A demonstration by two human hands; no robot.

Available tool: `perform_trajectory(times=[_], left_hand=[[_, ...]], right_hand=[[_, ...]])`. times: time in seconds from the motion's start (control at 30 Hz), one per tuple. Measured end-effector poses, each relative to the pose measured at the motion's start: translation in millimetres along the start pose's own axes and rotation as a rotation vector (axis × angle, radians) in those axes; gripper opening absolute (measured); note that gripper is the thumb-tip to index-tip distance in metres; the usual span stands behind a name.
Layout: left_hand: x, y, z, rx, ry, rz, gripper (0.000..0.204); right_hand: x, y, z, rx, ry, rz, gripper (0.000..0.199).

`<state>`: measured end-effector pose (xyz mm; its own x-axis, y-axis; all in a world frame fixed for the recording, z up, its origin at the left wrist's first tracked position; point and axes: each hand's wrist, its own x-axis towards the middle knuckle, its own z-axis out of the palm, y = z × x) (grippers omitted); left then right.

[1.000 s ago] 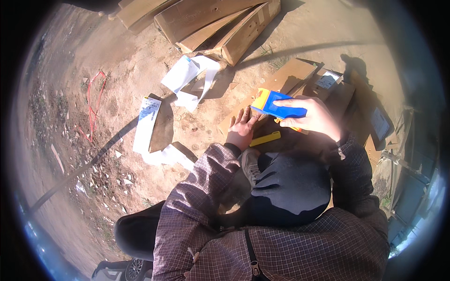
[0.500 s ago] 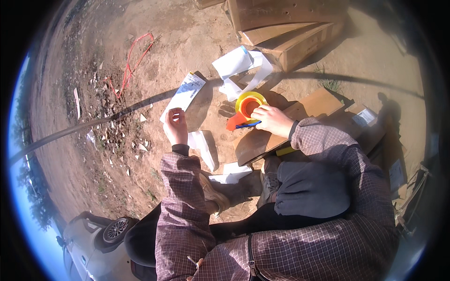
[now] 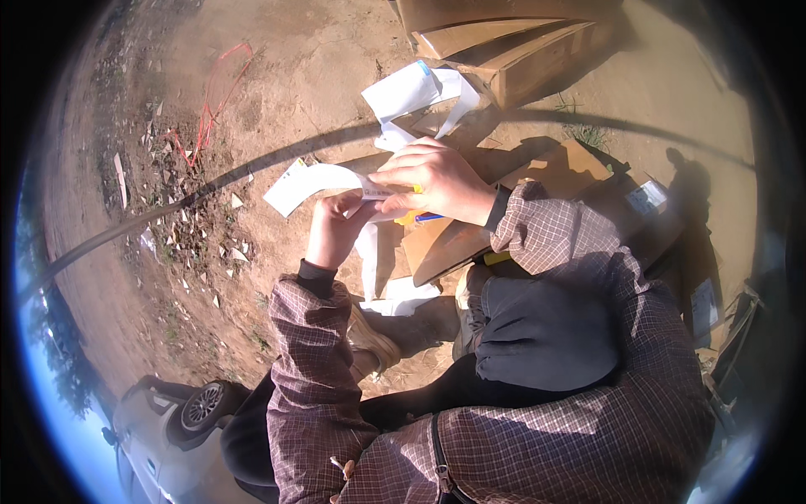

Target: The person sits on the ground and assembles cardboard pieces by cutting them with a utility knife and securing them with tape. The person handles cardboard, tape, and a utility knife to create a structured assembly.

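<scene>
My left hand [image 3: 334, 228] and my right hand [image 3: 438, 180] meet over the ground, both pinching a long white paper strip [image 3: 304, 181] that sticks out to the left. Just under my right hand peeks a yellow and blue tape dispenser [image 3: 414, 217]; whether that hand grips it too is hidden. Below the hands lies a flat brown cardboard sheet [image 3: 457, 244], with more white paper [image 3: 395, 296] hanging and lying beside it.
Cardboard boxes [image 3: 504, 42] are stacked at the top, with white paper scraps [image 3: 411, 88] in front of them. A red wire [image 3: 210, 109] and a dark cable [image 3: 168, 210] cross the dirt at left. My shoe [image 3: 374, 344] rests below; a car [image 3: 168, 420] is at lower left.
My right hand has moved left from the cardboard with the dispenser and joined my left hand. The left hand lifted the white strip, and both now hold it.
</scene>
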<state>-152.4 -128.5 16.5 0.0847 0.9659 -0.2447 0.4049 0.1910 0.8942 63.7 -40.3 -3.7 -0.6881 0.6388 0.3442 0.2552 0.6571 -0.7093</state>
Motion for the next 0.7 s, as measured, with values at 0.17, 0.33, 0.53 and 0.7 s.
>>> perform_trajectory(times=[0.17,0.33,0.53,0.7], left_hand=[[-4.4,15.2,3.0,0.366,0.058,0.139,0.012],[-5.7,-6.8,-2.5,0.535,0.119,0.278,0.016],[-57.2,-97.4,-52.5,0.535,0.485,-0.307,0.048],[-96.6,-62.8,48.2,0.629,0.867,-0.24,0.053]], right_hand=[[2.5,-12.1,-3.7,-0.084,-0.071,-0.047,0.027],[-8.3,22.1,-50.7,0.324,-0.063,0.29,0.017],[-64.2,70.0,-147.1,0.458,0.257,0.761,0.024],[-147.1,86.1,-191.9,0.375,0.318,0.856,0.02]])
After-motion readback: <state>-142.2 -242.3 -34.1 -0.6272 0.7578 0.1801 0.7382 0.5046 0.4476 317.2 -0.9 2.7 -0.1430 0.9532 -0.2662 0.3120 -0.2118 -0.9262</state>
